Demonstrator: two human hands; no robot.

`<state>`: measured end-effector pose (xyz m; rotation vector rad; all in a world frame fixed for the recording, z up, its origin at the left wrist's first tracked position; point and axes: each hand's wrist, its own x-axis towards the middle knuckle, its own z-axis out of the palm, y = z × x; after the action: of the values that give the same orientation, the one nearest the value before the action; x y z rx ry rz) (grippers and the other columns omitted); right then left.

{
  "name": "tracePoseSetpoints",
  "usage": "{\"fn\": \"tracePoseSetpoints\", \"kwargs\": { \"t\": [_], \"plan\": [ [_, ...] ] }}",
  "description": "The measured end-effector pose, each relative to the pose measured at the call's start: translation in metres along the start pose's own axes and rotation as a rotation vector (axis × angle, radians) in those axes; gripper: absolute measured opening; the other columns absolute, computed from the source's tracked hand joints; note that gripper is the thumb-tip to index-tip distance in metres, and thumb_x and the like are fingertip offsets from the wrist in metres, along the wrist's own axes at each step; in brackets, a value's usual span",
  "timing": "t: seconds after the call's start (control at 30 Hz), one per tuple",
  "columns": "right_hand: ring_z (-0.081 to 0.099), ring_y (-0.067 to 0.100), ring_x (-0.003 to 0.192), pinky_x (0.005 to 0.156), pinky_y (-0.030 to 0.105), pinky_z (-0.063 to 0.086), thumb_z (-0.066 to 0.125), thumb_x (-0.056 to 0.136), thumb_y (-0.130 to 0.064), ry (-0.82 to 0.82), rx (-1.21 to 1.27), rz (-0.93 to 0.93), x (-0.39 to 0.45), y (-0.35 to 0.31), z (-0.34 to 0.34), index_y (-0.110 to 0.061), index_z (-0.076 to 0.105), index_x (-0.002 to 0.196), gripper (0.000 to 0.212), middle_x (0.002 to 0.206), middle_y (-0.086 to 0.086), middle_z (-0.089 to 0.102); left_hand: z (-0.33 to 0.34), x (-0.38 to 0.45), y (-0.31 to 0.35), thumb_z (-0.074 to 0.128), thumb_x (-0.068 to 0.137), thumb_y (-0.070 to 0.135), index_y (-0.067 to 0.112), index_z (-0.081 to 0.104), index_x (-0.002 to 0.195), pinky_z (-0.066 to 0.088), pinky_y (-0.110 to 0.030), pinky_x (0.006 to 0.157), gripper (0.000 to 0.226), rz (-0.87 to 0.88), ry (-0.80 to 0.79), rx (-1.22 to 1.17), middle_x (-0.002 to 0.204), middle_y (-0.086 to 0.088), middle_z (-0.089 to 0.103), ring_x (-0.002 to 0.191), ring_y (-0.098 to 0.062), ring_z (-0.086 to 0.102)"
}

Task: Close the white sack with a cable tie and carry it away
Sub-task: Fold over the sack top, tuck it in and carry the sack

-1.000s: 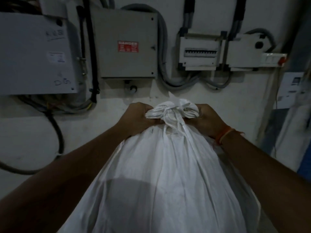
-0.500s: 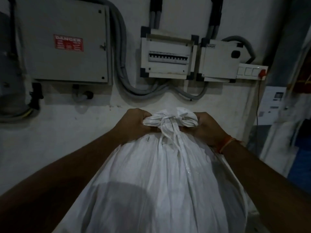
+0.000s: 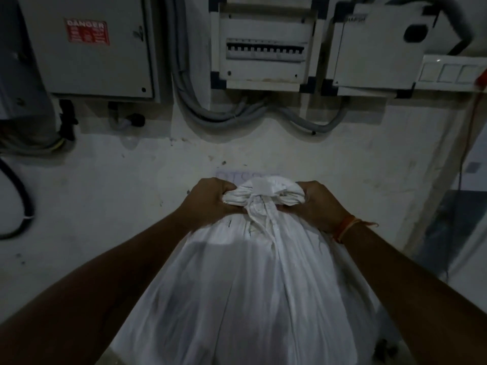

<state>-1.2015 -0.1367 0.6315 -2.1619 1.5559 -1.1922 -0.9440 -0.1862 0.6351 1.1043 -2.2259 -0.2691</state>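
Note:
A full white sack [image 3: 253,291] fills the lower middle of the head view, its mouth gathered into a tight bunch at the top. My left hand [image 3: 208,200] grips the left side of that bunch. My right hand [image 3: 317,204], with an orange thread band at the wrist, grips the right side. Both forearms reach in from the bottom corners. No cable tie can be made out in the dim light.
Close ahead is a white wall carrying a grey box with a red danger label [image 3: 87,31], a breaker panel [image 3: 266,52], a white box [image 3: 379,46], a switch plate [image 3: 450,72] and grey conduits [image 3: 237,114]. A black cable [image 3: 18,196] loops at left.
The view has shifted right and closer to the wall, so the panels look bigger and higher. Both hands keep the same grip on the sack's bunched top.

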Motion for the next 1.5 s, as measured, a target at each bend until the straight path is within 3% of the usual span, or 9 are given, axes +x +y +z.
{"fn": "tracePoseSetpoints", "kwargs": {
  "t": [0.23,0.47,0.67,0.8,0.93,1.03,1.23,1.37,1.5],
  "plan": [
    [0.07,0.007,0.083,0.076,0.025,0.054,0.085,0.073,-0.032,-0.134,0.109,0.152,-0.045,0.088,0.072,-0.016,0.077,0.096,0.029,0.093,0.0,0.078,0.094,-0.034,-0.058,0.071,0.064,0.065,0.017,0.077,0.091,0.04,-0.022,0.069,0.056,-0.051,-0.169,0.084,0.087,-0.004,0.077,0.085,-0.02,0.071],
    [0.073,0.017,0.088,0.079,0.033,0.056,0.082,0.077,-0.029,-0.285,0.168,0.333,-0.121,0.191,0.185,-0.008,0.077,0.1,0.031,0.098,0.004,0.078,0.22,-0.108,-0.131,0.056,0.055,0.077,0.027,0.078,0.098,0.05,-0.026,0.071,0.069,-0.215,-0.313,-0.04,0.092,0.003,0.078,0.087,-0.014,0.072],
    [0.057,-0.007,0.099,0.08,-0.005,0.038,0.065,0.067,-0.052,-0.321,0.195,0.324,-0.176,0.266,0.281,-0.004,0.075,0.108,0.063,0.104,-0.007,0.066,0.327,-0.168,-0.198,0.05,0.058,0.078,0.028,0.076,0.102,0.054,-0.029,0.076,0.071,-0.305,-0.405,-0.066,0.098,0.005,0.077,0.092,-0.015,0.071],
    [0.065,0.004,0.095,0.08,-0.003,0.042,0.065,0.07,-0.052,-0.373,0.199,0.404,-0.211,0.316,0.338,-0.007,0.074,0.111,0.061,0.103,-0.006,0.069,0.397,-0.203,-0.239,0.056,0.061,0.075,0.025,0.076,0.103,0.056,-0.031,0.081,0.068,-0.366,-0.432,-0.105,0.099,0.002,0.077,0.093,-0.016,0.07],
    [0.065,0.013,0.102,0.079,-0.004,0.041,0.076,0.073,-0.03,-0.423,0.192,0.498,-0.245,0.36,0.389,-0.006,0.07,0.117,0.05,0.106,-0.005,0.067,0.463,-0.241,-0.271,0.08,0.073,0.046,0.021,0.073,0.116,0.052,-0.029,0.091,0.05,-0.45,-0.425,-0.088,0.112,-0.002,0.075,0.102,-0.019,0.069],
    [0.06,0.012,0.109,0.081,-0.007,0.037,0.08,0.078,-0.009,-0.439,0.176,0.564,-0.274,0.39,0.423,-0.004,0.064,0.126,0.051,0.116,0.0,0.067,0.508,-0.266,-0.289,0.077,0.079,0.038,0.025,0.071,0.119,0.054,-0.029,0.091,0.042,-0.498,-0.461,-0.095,0.114,0.001,0.074,0.103,-0.017,0.069],
    [0.059,0.007,0.107,0.083,-0.007,0.036,0.077,0.082,-0.014,-0.465,0.118,0.594,-0.312,0.428,0.486,-0.01,0.064,0.127,0.047,0.121,0.008,0.07,0.557,-0.306,-0.321,0.068,0.09,0.027,0.023,0.067,0.125,0.048,-0.026,0.098,0.035,-0.619,-0.503,-0.09,0.122,-0.001,0.07,0.112,-0.019,0.065],
    [0.064,0.019,0.106,0.091,0.014,0.041,0.083,0.076,-0.019,-0.509,0.074,0.549,-0.31,0.429,0.503,-0.006,0.064,0.127,0.056,0.119,0.013,0.07,0.558,-0.314,-0.33,0.072,0.087,0.029,0.017,0.062,0.132,0.036,-0.018,0.096,0.047,-0.603,-0.574,-0.08,0.126,-0.007,0.068,0.115,-0.022,0.063],
    [0.064,0.031,0.104,0.096,0.038,0.047,0.079,0.061,-0.058,-0.74,-0.097,0.505,-0.322,0.429,0.504,-0.014,0.059,0.133,0.087,0.115,0.013,0.069,0.548,-0.317,-0.327,0.075,0.079,0.048,0.026,0.036,0.149,0.041,-0.036,0.106,0.084,-0.613,-0.906,0.029,0.136,-0.008,0.05,0.126,-0.025,0.047]
  ]
}}
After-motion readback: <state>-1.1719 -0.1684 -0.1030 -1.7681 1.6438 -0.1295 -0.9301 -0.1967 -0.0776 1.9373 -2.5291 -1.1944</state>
